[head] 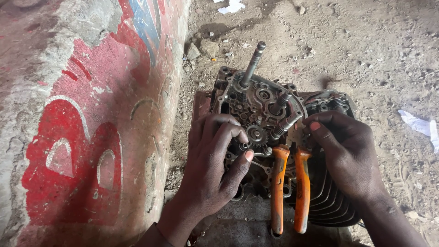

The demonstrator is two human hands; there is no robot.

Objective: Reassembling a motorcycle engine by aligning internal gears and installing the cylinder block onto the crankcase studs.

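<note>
Down on the dusty ground, beside a red-painted wall (82, 137), sits an opened engine crankcase (274, 132), gears and shafts exposed. Left hand (215, 169) curls over the casing, fingers pinched around a small sprocket gear (256, 135). Right hand (347, 146) is closed on a small part near a short shaft (289, 122); what it is, I cannot tell. Orange-handled pliers (288, 187) lie loose across the casing between the wrists. Risk: a nudge could send them sliding, or grit gets into the gears. Wall crowds the left; open dirt on the right.
</note>
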